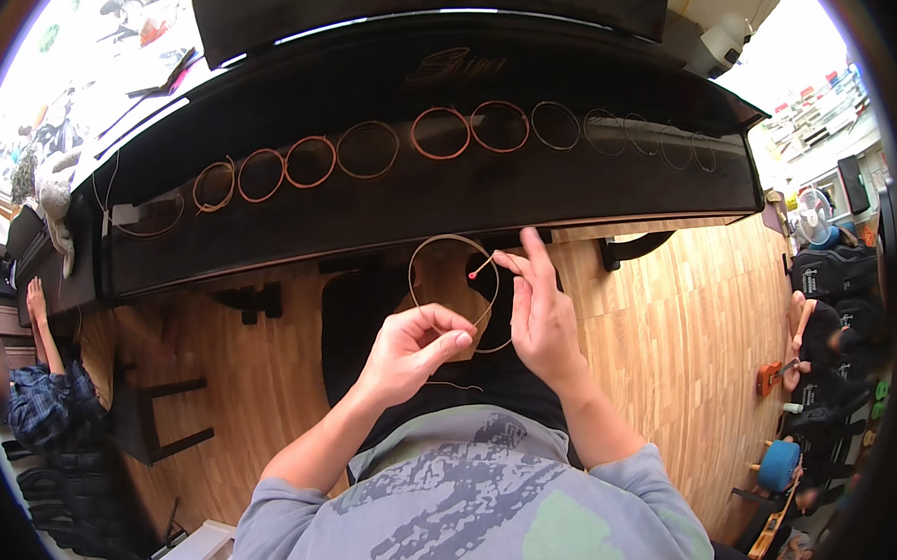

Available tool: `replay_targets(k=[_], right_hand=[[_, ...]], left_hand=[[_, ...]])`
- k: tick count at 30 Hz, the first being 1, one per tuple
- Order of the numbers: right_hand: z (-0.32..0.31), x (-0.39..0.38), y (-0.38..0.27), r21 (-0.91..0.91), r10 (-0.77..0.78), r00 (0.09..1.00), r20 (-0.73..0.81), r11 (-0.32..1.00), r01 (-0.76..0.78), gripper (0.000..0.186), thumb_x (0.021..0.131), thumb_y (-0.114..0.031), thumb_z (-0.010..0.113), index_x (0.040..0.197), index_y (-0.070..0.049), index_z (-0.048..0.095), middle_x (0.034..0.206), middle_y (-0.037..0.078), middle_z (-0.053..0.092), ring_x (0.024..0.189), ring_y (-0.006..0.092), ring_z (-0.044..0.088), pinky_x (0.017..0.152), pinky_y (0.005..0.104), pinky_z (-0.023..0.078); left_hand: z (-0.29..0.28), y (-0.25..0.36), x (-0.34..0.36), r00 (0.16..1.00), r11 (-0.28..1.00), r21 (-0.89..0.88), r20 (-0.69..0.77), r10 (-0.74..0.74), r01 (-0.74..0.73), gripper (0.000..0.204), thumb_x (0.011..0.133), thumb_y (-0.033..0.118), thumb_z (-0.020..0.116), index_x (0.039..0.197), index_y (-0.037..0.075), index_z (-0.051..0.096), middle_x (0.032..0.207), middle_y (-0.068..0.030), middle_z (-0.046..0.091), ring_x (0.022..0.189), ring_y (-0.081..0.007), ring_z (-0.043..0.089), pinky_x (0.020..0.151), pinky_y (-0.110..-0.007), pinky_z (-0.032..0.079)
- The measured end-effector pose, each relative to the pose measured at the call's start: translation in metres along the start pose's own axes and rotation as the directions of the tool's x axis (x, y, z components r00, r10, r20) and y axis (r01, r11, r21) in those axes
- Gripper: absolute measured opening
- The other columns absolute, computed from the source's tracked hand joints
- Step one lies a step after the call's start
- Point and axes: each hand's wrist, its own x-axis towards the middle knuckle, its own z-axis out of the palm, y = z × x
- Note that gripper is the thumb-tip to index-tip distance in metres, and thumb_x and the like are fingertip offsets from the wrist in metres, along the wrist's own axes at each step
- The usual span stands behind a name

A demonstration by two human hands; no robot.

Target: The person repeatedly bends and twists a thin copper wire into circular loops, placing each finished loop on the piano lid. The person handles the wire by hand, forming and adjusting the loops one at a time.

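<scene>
I hold a thin wire string coiled in a loop (451,238) in front of the black piano (435,195). My left hand (407,350) pinches the loop's lower left part between thumb and fingertips. My right hand (539,326) is at the loop's right side, index finger extended upward, other fingers bent around the string's free end, which carries a small red tip (473,275). Along the piano's dark surface lies a row of several coiled strings (441,110), some copper-coloured, others pale and thinner. A loose piece of string (458,386) shows over my dark-clothed lap.
At left, a person in plaid (54,412) has hands on another dark piano, beside a black bench (149,423). At right are another person (821,329), a small orange stringed instrument (768,378), black cases (823,269), a fan (814,214) and a blue stool (777,463) on the wooden floor.
</scene>
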Motion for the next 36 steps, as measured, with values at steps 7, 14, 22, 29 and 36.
replay_targets(k=[7,14,22,29,36], right_hand=[[-0.005,-0.002,-0.004,0.116,0.328,0.931,0.162,0.93,-0.348,0.026,0.094,-0.006,0.05,0.119,-0.003,0.059,0.09,0.013,0.068,0.073,0.0225,0.066,0.064,0.0297,0.051],[-0.004,-0.003,0.004,0.193,0.431,0.885,0.174,0.867,-0.46,0.026,0.096,-0.008,0.047,0.12,-0.002,0.057,0.083,0.01,0.066,0.061,0.0126,0.059,0.057,0.0261,0.047],[0.001,-0.006,0.013,0.425,0.504,0.851,0.147,0.745,-0.515,0.024,0.099,-0.011,0.042,0.119,0.0,0.052,0.077,0.004,0.06,0.053,0.0047,0.049,0.05,0.0202,0.042],[0.005,-0.01,0.017,0.702,0.434,0.889,0.146,0.588,-0.402,0.02,0.101,-0.012,0.038,0.117,-0.003,0.047,0.078,0.005,0.059,0.05,0.0041,0.046,0.049,0.0162,0.041],[0.005,-0.009,0.019,0.414,0.546,0.796,0.263,0.681,-0.604,0.023,0.097,-0.008,0.044,0.113,-0.002,0.059,0.07,-0.002,0.052,0.058,0.0021,0.043,0.053,0.0202,0.037]], left_hand=[[0.001,0.007,0.0,1.0,1.0,-0.006,0.019,0.01,-0.01,0.012,0.088,0.011,0.069,0.094,0.0,0.066,0.076,0.0019,0.061,0.061,-0.0002,0.048,0.053,-0.016,0.037],[0.002,0.004,0.0,0.999,0.999,0.025,-0.017,0.042,-0.042,0.01,0.088,0.01,0.068,0.093,0.002,0.066,0.074,0.0032,0.06,0.056,0.0017,0.043,0.048,-0.015,0.032],[-0.002,0.002,0.0,0.999,0.993,0.112,0.002,0.033,-0.033,0.014,0.09,0.012,0.066,0.097,0.0,0.064,0.085,-0.0007,0.066,0.076,-0.0027,0.059,0.068,-0.018,0.049],[0.002,0.001,0.002,0.999,0.98,0.201,-0.042,-0.003,0.011,0.01,0.09,0.01,0.066,0.093,0.001,0.065,0.079,0.0025,0.061,0.064,0.0009,0.05,0.055,-0.015,0.039],[0.0,0.0,0.003,0.997,0.982,0.179,-0.031,0.07,-0.063,0.012,0.089,0.011,0.067,0.093,0.0,0.065,0.078,0.0025,0.062,0.065,0.0002,0.05,0.057,-0.015,0.04]])
